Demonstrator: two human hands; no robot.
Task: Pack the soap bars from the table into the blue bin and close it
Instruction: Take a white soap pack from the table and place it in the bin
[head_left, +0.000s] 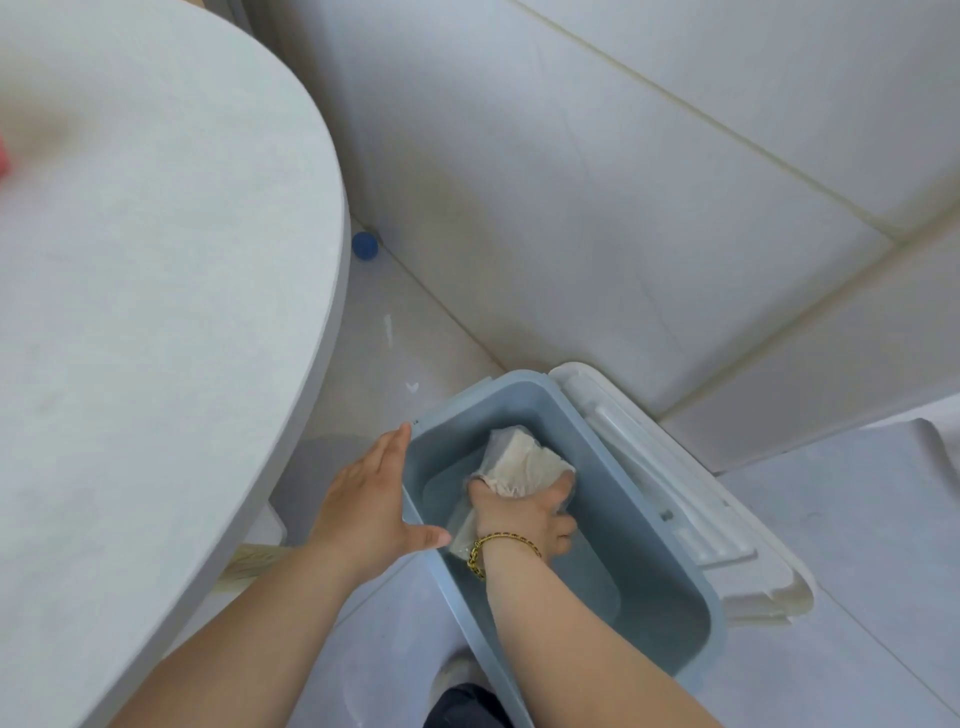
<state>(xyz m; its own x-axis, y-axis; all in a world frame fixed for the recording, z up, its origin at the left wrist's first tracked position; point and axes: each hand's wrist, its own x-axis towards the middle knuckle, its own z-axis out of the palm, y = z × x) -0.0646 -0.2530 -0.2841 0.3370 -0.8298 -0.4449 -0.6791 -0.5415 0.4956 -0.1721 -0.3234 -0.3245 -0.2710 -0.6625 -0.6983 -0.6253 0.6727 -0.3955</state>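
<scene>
The blue bin (670, 530) stands open on the floor at the lower right, its white lid (691, 499) hanging back on the far side. Inside the bin my right hand (524, 514), with a gold bracelet on the wrist, is shut on a pale soap bar (519, 460) wrapped in clear plastic, low near the bottom. A second wrapped piece shows just left of my wrist. My left hand (366, 504) lies flat with fingers apart against the outside of the bin's left rim. A pink object (4, 158) peeks in at the table's left edge; I cannot tell what it is.
The round grey table (156, 312) fills the left side, its edge close to the bin. A tiled wall (623, 182) rises behind the bin. A small blue ball (364, 245) lies on the floor by the wall. My shoe (457, 670) shows below the bin.
</scene>
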